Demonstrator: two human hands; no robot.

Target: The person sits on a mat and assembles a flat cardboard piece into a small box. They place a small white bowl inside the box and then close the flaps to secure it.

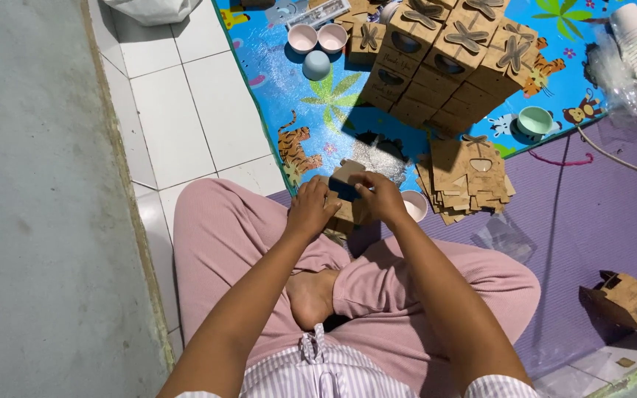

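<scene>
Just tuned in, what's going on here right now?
A person sits cross-legged on a mat, both hands on one kraft box: left hand on its left side, right hand on its right, with something dark at its middle. Flat box blanks lie just right of the hands. Finished boxes are stacked ahead, with small bowls beside them.

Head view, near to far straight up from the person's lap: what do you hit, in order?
Bare foot → left hand and right hand on a brown cardboard box → blue play mat → stacked cardboard boxes.
</scene>
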